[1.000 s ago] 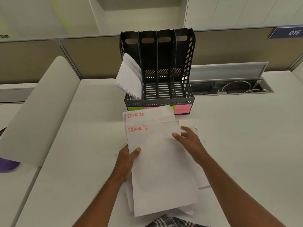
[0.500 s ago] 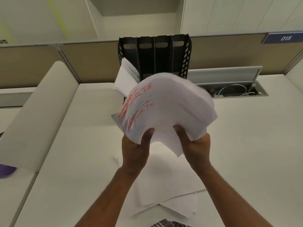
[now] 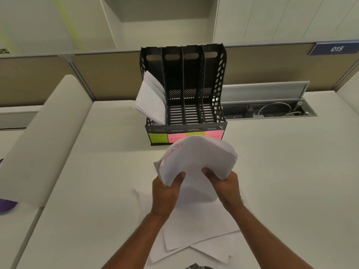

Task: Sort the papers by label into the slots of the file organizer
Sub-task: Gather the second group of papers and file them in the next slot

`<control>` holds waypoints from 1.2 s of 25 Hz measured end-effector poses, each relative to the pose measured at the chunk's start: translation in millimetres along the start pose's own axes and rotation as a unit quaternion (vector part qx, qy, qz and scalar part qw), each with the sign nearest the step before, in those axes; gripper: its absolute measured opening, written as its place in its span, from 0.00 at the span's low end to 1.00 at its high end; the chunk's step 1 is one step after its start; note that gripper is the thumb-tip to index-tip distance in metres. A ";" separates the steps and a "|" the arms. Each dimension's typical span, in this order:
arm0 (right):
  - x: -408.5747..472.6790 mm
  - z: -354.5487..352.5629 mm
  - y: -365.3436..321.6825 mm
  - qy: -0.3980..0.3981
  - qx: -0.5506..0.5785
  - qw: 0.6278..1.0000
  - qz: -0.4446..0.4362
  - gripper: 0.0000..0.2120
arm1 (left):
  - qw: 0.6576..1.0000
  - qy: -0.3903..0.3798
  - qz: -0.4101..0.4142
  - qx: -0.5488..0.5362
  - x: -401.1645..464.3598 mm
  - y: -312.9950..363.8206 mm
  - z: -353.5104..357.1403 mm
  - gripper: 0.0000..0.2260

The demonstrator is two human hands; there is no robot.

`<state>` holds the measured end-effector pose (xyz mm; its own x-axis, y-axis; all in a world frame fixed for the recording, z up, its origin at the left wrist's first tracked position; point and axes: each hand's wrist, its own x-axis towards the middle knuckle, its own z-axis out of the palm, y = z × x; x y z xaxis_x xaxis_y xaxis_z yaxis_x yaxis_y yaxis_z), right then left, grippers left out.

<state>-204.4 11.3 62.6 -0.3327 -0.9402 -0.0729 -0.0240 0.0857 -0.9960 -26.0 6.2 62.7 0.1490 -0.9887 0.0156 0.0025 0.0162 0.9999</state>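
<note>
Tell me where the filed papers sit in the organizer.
In the head view, the filed papers lean out of the file organizer's leftmost slot, above the green label.

Head cam, fwd-down, close over desk [image 3: 281, 171]

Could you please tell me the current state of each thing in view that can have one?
Held papers: lifted off the desk, bowed, gripped by both hands.
Left hand: shut on the stack's near edge.
Right hand: shut likewise.
File organizer: upright; leftmost slot holds leaning sheets, other three empty.
Loose papers: flat on the desk.
Cable hatch: open.
</note>
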 end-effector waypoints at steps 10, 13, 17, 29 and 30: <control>8.8 -11.5 -65.0 -0.070 -0.263 0.943 -0.194 0.10 | 0.993 0.024 0.074 0.089 89.2 53.0 -4.1 0.08; 20.9 16.0 -93.8 -0.006 -0.285 0.918 -0.275 0.10 | 0.989 0.043 0.091 0.111 136.4 96.9 26.4 0.20; 60.1 50.8 -128.1 0.046 -0.283 0.899 -0.332 0.14 | 0.994 -0.064 0.063 0.055 173.7 143.4 65.8 0.39; 160.1 94.4 -156.4 0.146 -0.332 0.832 -0.421 0.20 | 0.978 -0.184 0.040 -0.084 226.9 168.4 77.4 0.20; 164.5 97.3 -151.1 0.145 -0.332 0.828 -0.427 0.20 | 0.976 -0.187 0.030 -0.103 228.0 165.2 75.2 0.19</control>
<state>-163.7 -188.3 196.2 -0.1372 -0.6407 0.7555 -0.8487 -0.3172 -0.4231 -65.9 -227.8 231.8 -0.2171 -0.9696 0.1132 0.2086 0.0672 0.9757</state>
